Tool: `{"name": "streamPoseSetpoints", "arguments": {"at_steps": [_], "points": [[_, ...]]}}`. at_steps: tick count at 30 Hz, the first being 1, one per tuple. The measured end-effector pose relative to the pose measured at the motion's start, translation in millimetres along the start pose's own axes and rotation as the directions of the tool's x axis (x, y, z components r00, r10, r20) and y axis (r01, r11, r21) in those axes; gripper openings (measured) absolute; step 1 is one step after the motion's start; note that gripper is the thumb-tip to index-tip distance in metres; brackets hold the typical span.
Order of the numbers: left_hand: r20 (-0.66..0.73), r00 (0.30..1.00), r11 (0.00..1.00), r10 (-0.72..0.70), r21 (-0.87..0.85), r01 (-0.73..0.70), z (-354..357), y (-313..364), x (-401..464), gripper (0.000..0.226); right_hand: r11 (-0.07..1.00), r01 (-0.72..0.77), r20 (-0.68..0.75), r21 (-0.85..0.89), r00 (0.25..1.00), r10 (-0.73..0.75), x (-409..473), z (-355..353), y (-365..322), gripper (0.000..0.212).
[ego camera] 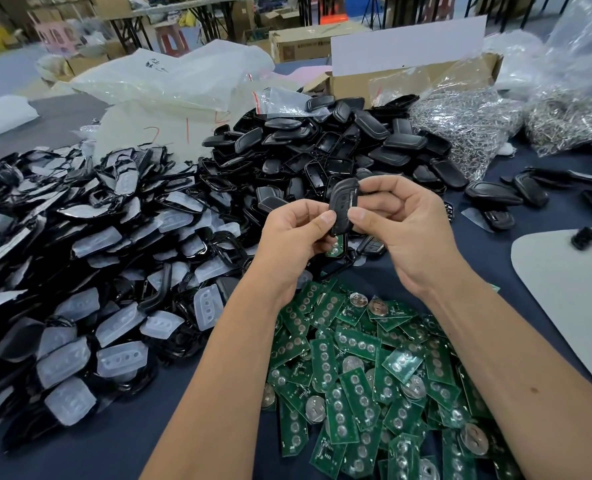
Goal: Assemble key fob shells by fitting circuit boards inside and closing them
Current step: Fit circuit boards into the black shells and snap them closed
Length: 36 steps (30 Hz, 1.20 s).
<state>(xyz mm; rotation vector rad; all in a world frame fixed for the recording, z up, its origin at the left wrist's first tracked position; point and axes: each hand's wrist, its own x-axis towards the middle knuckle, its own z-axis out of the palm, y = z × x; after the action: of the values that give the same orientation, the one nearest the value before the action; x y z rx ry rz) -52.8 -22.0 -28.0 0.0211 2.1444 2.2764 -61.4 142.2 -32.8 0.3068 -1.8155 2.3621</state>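
Black key fob shell (343, 206) held upright, slightly tilted, above table, glossy face toward camera, pinched between both hands. Green circuit boards (367, 375) heaped loose on dark table (170, 403) below, many showing round silver contacts and coin cells. Pile of black shell backs (322, 147) behind. Heap of black frames with translucent button pads (90, 271) at left.

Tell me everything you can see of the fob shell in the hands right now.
The fob shell is black, glossy, plastic-looking and elongated with rounded ends; thin curved lines cross its upper face. It stands roughly upright, tilted slightly right, above the dark table, in front of the shell pile. The left hand pinches its lower left edge; the right hand grips its right side and top. Whether it is fully closed cannot be told.
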Motion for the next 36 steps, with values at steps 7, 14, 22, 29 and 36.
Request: {"name": "streamPoseSetpoints", "arguments": {"at_steps": [7, 14, 22, 29, 36], "points": [[-0.119, 0.898, 0.807, 0.424, 0.499, -0.315, 10.6, 1.9, -1.2, 0.008, 0.997, -0.068, -0.092, 0.040, 0.993, 0.072, 0.4, 6.8, 5.6, 0.018], [0.080, 0.824, 0.552, 0.561, 0.706, -0.444, 19.7, -0.1, -5.8, 0.006, 0.999, -0.049, -0.151, 0.010, 0.987, 0.050, -0.7, 8.9, 8.6, 0.016], [-0.060, 0.908, 0.424, 0.415, 0.896, -0.135, 9.2, -10.4, -2.9, 0.047, 0.977, -0.105, -0.142, 0.186, 0.981, 0.132, 6.9, -4.5, 6.0, 0.019], [-0.031, 0.931, 0.447, 0.363, 0.883, -0.145, 7.4, -16.0, -1.3, 0.038, 0.932, -0.165, -0.094, 0.323, 0.974, 0.205, 10.2, -9.7, 7.2, 0.015], [-0.129, 0.935, 0.663, 0.330, 0.737, -0.132, 4.2, -13.9, 0.5, 0.022, 0.952, -0.168, -0.071, 0.255, 0.979, 0.192, 9.3, -8.4, 7.6, 0.033]]}}
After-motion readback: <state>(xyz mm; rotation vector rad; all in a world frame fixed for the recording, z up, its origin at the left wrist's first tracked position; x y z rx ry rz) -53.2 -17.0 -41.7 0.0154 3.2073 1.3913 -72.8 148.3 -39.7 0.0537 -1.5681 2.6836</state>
